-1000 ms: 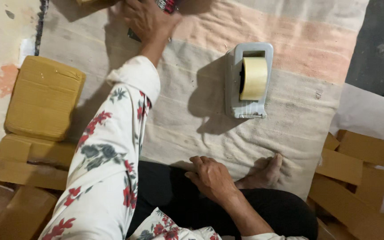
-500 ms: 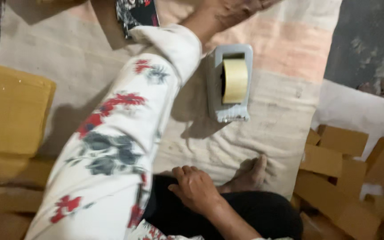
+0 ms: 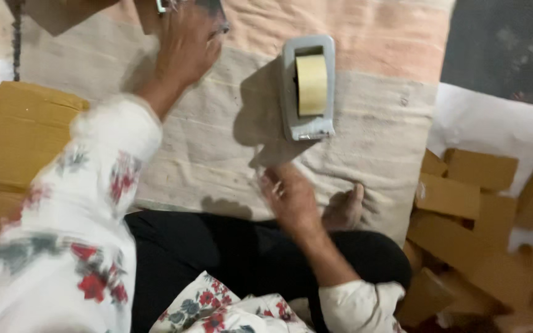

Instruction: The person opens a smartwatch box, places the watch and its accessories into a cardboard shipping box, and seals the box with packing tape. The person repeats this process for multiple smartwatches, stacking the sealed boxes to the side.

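Dark packet (image 3: 208,9) at the top edge of the cloth (image 3: 217,142), gripped by our left hand (image 3: 186,46), which has drawn back from its farther reach a moment ago.

Our right hand (image 3: 291,197) has lifted off our lap and now hovers, blurred, below the tape dispenser (image 3: 308,86); we cannot tell whether it is clenched. The packet appears to be coming toward us. Closed cardboard boxes (image 3: 470,197) lie heaped at right, flat yellow-brown parcels (image 3: 26,132) at left; their contents are hidden.

Left hand (image 3: 186,46) grips a dark packet (image 3: 208,9) ahead; right hand (image 3: 288,197) hovers near the tape dispenser (image 3: 306,86).
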